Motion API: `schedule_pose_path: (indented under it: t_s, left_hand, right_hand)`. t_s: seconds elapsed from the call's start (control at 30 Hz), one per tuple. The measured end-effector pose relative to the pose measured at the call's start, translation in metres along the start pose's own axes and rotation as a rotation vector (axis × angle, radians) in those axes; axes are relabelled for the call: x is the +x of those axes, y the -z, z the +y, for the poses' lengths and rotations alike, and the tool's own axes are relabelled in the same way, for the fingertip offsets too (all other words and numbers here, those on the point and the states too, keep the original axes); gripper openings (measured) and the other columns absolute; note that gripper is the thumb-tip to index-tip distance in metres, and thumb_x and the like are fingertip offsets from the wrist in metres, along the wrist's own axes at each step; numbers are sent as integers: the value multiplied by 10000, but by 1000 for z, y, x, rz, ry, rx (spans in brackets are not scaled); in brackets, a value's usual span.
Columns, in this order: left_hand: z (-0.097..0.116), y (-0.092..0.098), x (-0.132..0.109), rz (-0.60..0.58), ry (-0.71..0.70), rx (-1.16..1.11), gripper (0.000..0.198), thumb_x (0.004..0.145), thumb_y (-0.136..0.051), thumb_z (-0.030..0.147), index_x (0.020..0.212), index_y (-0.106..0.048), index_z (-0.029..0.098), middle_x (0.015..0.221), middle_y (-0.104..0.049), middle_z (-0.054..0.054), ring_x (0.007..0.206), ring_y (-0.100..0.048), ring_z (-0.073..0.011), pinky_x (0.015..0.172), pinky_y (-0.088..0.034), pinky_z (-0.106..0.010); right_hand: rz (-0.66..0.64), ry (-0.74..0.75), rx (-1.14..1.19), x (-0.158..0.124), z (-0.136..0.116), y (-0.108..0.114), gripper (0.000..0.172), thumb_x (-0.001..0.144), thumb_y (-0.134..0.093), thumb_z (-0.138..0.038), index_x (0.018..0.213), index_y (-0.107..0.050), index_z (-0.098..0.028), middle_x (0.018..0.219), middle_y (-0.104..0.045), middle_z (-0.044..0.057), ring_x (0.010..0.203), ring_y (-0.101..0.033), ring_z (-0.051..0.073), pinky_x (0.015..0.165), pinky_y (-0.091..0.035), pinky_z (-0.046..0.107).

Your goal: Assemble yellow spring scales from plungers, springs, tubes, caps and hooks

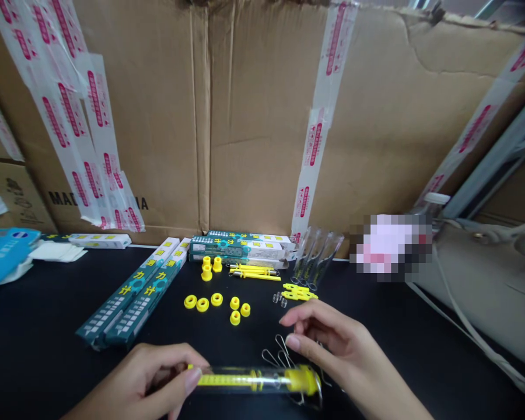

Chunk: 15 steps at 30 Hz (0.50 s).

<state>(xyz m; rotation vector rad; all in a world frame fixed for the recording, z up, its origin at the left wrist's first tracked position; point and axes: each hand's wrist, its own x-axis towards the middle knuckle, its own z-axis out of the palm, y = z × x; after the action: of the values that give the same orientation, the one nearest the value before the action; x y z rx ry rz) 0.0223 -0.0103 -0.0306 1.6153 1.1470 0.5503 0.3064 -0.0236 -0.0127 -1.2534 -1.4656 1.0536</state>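
Clear tube (pixel 249 380) lies left-right between left hand (pixel 151 382), right hand (pixel 336 350) (yellow cap rightward).

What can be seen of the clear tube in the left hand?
The clear tube looks like transparent plastic. Inside lies a yellow scale strip, and a yellow plug fills its right end. It lies level above the black table. The left hand pinches its left end; the right hand hovers at the plug, contact unclear.

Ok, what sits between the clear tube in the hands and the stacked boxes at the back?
In the head view, beyond the clear tube: loose yellow rings and caps on the black table, then yellow rods just before the stacked boxes.
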Motion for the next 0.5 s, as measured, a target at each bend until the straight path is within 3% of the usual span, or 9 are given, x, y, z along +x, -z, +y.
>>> schedule_pose_path:
  t_s: [0.13,0.27,0.5]
  left_hand:
    - [-3,4,3,53,13,-143,399,826,-693,579,964,-793,217,566,-642,8,498,-429,-121,476,-372,-193]
    - [-1,9,8,60,40,-252,392,826,-718,552,990,-805,207,608,-672,-11,459,-434,-104,393,-352,-171]
    - [1,18,12,108,106,-385,394,815,-737,529,968,-817,175,619,-668,-36,493,-510,-112,412,-408,-163]
  right_hand:
    - [-10,51,-96,-2,-4,4,248,880,-711,-505,873,-772,-265,869,-688,28,821,-628,220,744,-482,311]
    - [-77,72,-106,-5,-8,4,330,934,-609,-561,918,-773,-275,904,-709,39,852,-639,234,750,-479,321]
    - [-200,-96,115,-3,-12,-1,280,859,-750,-478,1033,-756,-259,1013,-709,54,910,-656,231,817,-531,342]
